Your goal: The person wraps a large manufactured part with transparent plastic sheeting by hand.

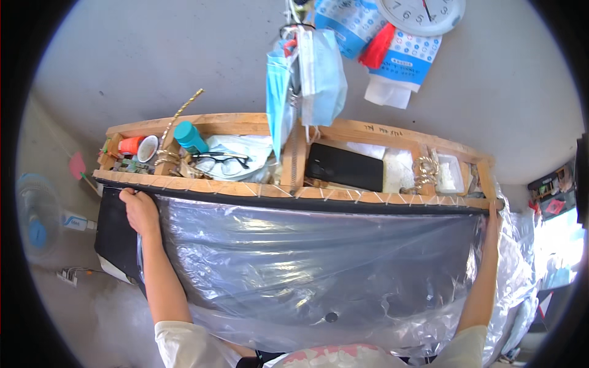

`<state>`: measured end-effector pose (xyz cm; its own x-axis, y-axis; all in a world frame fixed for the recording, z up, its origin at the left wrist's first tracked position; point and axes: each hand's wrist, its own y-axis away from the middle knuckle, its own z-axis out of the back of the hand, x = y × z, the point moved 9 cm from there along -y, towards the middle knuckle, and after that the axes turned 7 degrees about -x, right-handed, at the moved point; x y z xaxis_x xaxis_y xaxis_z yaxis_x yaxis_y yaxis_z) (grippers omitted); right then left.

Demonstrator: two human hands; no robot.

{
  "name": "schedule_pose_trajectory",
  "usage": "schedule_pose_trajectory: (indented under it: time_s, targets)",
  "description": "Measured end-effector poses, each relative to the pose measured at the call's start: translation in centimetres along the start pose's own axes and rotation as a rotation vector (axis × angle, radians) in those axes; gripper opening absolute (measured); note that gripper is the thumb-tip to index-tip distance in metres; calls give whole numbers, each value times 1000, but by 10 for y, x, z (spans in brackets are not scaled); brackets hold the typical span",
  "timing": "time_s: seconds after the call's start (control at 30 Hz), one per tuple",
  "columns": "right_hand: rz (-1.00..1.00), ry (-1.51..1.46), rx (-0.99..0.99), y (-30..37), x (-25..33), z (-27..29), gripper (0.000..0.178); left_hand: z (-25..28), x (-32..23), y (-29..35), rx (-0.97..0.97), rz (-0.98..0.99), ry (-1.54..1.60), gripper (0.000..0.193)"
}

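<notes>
A clear plastic sheet (pixel 319 257) lies wrinkled over a dark surface in front of me. Its far side meets a black cloth edge (pixel 276 191) laced with white thread to a long wooden frame (pixel 239 184). My left hand (pixel 141 211) is at the left end of this edge, over bare black cloth (pixel 113 227). Its fingers are curled closed, and what they grip is hidden. At the opposite end, my right hand (pixel 492 211) reaches up against the frame's right corner beside the plastic. It shows edge-on, so its fingers cannot be made out.
Compartments of the frame hold a black phone (pixel 346 165), eyeglasses (pixel 224 162), a teal bottle (pixel 190 136) and an orange container (pixel 130 145). Face masks (pixel 322 76) and a spring (pixel 293 141) hang above the middle. A fan (pixel 38 221) stands left; a clock (pixel 423 13) is on the wall.
</notes>
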<state>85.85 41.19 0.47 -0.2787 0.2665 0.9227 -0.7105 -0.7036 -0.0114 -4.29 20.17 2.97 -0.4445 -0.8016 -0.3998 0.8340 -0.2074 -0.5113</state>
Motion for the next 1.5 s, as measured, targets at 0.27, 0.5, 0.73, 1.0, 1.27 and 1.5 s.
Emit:
schedule_pose_trajectory:
  time_s: [0.27,0.5,0.73,1.0,1.27,1.5]
  targets:
    - [102,47,171,-21,-32,-27,48,-12,49,-23,-82,-155,272,35]
    - [582,125,140,55,18,3,33,116,66,-22,-394,40,759,34]
    - [478,79,40,87,13,15,24,107,-73,202,304,-1279,174,31]
    - [346,-204,361,229,19,11,14,152,-236,302,774,-875,856,46]
    - [874,677,-131,173,12,81,33,164,-327,472,1038,-1021,1019,10]
    - [1107,454,325,309,76,-49,35,140,-281,376,789,-903,865,5]
